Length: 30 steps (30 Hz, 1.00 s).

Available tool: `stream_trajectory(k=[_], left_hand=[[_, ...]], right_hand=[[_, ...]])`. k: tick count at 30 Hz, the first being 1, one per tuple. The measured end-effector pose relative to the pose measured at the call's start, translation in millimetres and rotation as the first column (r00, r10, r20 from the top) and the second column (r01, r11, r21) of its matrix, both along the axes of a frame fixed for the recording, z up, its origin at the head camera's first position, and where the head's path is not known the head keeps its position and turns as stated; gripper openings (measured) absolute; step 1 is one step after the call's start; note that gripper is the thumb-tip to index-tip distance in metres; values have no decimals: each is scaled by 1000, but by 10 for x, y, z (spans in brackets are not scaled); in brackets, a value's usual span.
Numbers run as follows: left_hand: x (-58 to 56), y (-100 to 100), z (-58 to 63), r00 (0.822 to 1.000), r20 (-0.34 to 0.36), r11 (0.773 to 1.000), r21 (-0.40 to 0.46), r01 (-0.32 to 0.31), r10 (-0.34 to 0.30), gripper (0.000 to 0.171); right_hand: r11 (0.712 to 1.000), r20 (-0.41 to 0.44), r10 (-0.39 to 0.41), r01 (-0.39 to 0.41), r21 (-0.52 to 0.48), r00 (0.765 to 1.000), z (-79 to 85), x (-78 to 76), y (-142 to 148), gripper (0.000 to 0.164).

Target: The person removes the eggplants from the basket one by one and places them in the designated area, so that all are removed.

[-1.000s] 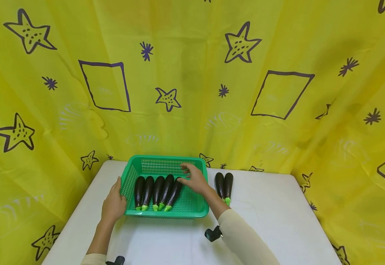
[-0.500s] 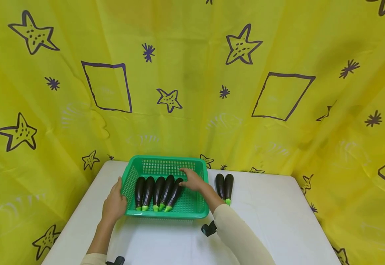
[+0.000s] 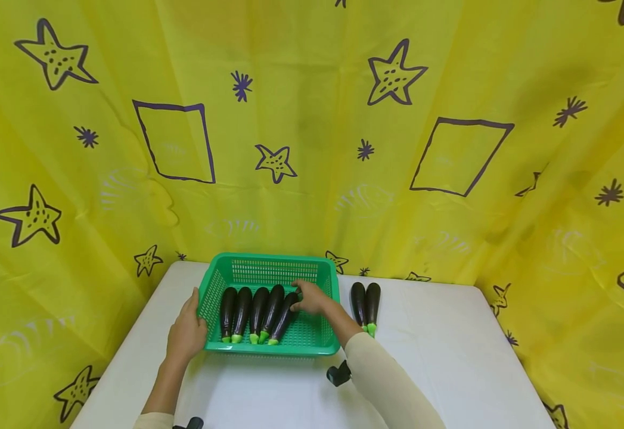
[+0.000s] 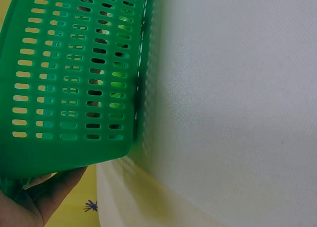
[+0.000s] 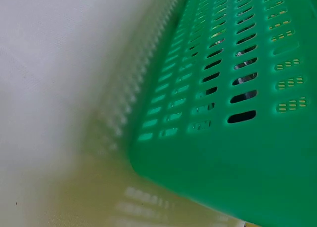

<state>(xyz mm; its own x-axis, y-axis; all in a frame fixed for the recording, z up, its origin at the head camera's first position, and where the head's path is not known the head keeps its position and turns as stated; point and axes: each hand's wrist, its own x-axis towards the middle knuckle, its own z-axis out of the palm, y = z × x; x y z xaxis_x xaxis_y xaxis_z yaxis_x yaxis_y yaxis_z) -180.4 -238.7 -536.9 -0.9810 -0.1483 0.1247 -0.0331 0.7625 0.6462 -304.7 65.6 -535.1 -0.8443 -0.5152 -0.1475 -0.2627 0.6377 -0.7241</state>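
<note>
A green plastic basket (image 3: pixel 312 347) with slotted walls stands on the white table, holding several dark purple eggplants (image 3: pixel 258 313) side by side, green stem ends toward me. My left hand (image 3: pixel 185 330) grips the basket's left rim; in the left wrist view its fingers (image 4: pixel 57 187) wrap the rim at the lower left. Inside the basket, my right hand (image 3: pixel 312 300) has its thumb and fingers around the far end of the rightmost eggplant (image 3: pixel 282 322), which leans to the right. The right wrist view shows the basket wall (image 5: pixel 208 152); the right hand is hidden there.
Two more eggplants (image 3: pixel 365 304) lie side by side on the white table (image 3: pixel 440 351), just right of the basket. A yellow curtain (image 3: pixel 312 119) with drawn stars hangs behind the table and at both sides.
My right hand has lowered onto the rightmost eggplant, its thumb and fingers closing around the far end. The left hand and the basket have stayed in place.
</note>
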Motion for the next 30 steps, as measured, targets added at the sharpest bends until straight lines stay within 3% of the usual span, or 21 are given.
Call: stream_trajectory(k=[8,13,18,30], left_hand=[[12,12,-2,1000,4,1000,-2,-3,3,70],[9,11,1,1000,5,1000,0,-6,6,70],[-10,3,-2,1000,7,1000,-3,-2,2,71],[5,6,6,1000,7,1000,-5,-7,7,69]], right_hand=[[1000,-39,0,-1,-31,999,-26,26,1,61],[992,-19,-18,15,-128,1000,-18,40,7,54],[971,50,-45,55,-233,998,17,65,30,50],[906,127,-74,120,-405,989,64,136,49,46]])
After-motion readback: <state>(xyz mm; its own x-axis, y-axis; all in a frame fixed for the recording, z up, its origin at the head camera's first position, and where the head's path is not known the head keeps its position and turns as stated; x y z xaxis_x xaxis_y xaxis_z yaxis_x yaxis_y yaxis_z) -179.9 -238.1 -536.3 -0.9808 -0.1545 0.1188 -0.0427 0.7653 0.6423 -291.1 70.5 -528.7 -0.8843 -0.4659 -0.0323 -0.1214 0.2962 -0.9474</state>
